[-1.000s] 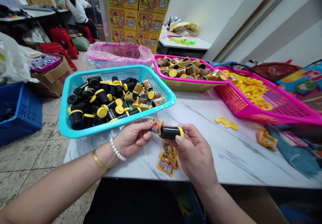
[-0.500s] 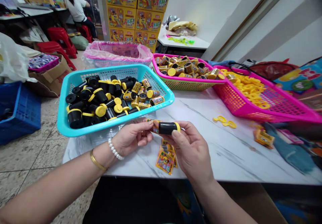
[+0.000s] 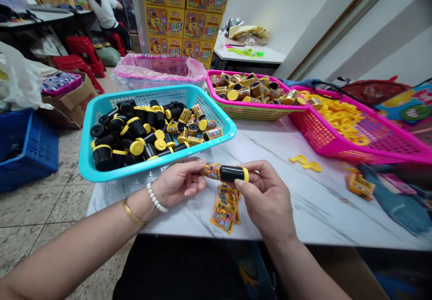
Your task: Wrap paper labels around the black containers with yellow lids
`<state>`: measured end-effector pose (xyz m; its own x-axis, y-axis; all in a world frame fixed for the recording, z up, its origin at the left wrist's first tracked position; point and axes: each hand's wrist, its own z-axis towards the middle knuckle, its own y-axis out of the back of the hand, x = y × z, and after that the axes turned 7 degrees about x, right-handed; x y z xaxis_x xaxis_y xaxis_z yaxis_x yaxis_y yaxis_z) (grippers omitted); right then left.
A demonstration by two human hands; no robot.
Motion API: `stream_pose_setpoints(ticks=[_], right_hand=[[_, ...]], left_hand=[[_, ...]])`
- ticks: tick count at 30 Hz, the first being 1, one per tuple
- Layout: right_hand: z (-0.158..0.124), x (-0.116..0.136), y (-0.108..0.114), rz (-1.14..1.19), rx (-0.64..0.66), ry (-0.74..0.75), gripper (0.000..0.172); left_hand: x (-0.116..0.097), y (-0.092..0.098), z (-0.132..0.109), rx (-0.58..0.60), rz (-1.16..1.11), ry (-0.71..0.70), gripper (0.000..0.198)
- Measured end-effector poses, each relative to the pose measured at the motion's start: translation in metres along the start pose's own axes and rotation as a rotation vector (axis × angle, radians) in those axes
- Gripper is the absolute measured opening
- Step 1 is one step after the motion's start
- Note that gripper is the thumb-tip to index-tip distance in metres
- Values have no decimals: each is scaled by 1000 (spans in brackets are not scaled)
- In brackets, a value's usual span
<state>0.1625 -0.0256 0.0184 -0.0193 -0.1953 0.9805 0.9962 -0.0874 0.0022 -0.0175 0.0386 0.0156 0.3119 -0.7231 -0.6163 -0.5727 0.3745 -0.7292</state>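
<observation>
My right hand [image 3: 266,196] grips a black canister [image 3: 232,174] by its yellow-capped end, holding it level above the table. From the canister's other end runs a printed orange label sleeve [image 3: 211,171], pinched between the thumb and fingers of my left hand [image 3: 182,178]. Whether the canister's tip sits inside the sleeve I cannot tell. Below the hands, a small pile of flat printed sleeves [image 3: 224,212] lies on the marble-patterned table [image 3: 276,219]. Just beyond stands a turquoise basket [image 3: 114,174] of black canisters, some wrapped in printed labels.
A pink basket [image 3: 256,108] behind holds labelled canisters; another pink basket [image 3: 317,136] at right holds yellow plastic pieces. Two joined yellow rings [image 3: 305,163] lie on the table. At the right are an orange packet [image 3: 360,185] and blue cloth [image 3: 391,205]. A person [image 3: 104,12] sits far back.
The canister and my right hand have shifted slightly right, and more of the printed sleeve shows between the hands. My left hand keeps its pinch. The view has shifted a little.
</observation>
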Motion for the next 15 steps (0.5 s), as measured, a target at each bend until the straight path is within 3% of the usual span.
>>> stream_pose_setpoints(ticks=[3, 9, 12, 15], right_hand=[[-1, -1, 0, -28, -2, -1, 15], [-10, 0, -7, -313, -138, 154, 23], [-8, -2, -6, -231, -137, 132, 21], [-3, -6, -2, -12, -114, 12, 19]], left_hand=[[1, 0, 0, -8, 12, -8, 23], [0, -1, -1, -25, 39, -102, 19], [-1, -2, -3, -4, 64, -94, 23], [-2, -4, -4, 6, 84, -148, 34]])
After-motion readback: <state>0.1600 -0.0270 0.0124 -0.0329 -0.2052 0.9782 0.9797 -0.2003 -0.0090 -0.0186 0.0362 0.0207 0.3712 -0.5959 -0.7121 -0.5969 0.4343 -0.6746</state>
